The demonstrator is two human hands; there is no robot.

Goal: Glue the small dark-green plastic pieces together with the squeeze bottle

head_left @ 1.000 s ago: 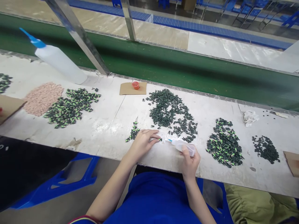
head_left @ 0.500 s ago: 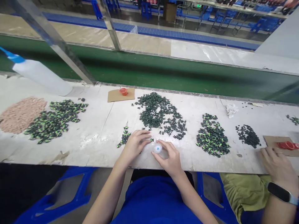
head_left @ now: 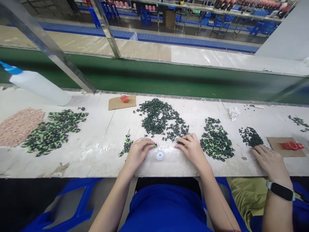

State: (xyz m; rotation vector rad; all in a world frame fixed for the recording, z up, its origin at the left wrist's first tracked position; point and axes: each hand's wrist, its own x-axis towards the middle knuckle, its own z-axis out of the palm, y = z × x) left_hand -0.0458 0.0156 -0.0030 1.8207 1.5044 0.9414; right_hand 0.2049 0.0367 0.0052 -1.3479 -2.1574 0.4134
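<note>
My left hand (head_left: 138,152) pinches a small black-and-green piece (head_left: 155,145) between thumb and fingertips, just above the tabletop. To its right stands a small round white container (head_left: 159,155) with a blue dot at its centre, touched by neither hand. My right hand (head_left: 191,149) is at the lower right edge of a loose pile of small dark green pieces (head_left: 154,112), its thumb and fingers closed around one dark piece (head_left: 179,142). A small cluster of black-and-green pieces (head_left: 126,146) lies left of my left hand.
Further left are a black-and-green pile (head_left: 48,135), a pinkish pile (head_left: 21,125) and a white bottle (head_left: 41,87). A red cup (head_left: 124,99) sits on cardboard. At right, a co-worker's hand (head_left: 270,159) is beside black pieces (head_left: 251,137); another black-and-green pile (head_left: 217,141) lies nearer.
My right hand has let go of the white container and moved right to the dark green pieces. My left hand keeps its pinch. The co-worker's hand has moved left to the black pieces.
</note>
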